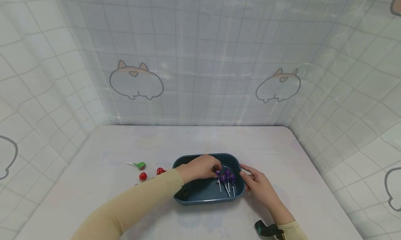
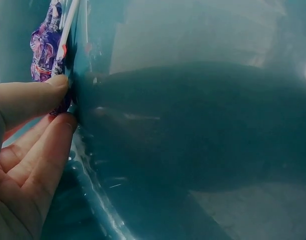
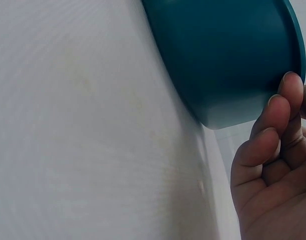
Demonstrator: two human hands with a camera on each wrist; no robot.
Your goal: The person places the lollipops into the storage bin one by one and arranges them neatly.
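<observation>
While the right hand (image 1: pixel 259 188) grips the tray (image 1: pixel 200 192), the left hand (image 1: pixel 202 167) pinches a purple lollipop (image 1: pixel 218 172)!
Fingers clamped on it inside the right end; squaring its stick with the neighbouring lollipops (image 1: pixel 227 172) before releasing should keep things neat.

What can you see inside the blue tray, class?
Purple-wrapped lollipops are in the right half of the tray, the left hand pinching one. Anything under that hand and its sleeve is hidden.

Purple lollipops (image 1: pixel 227 172), dark teal tray (image 1: pixel 200 190)
</observation>
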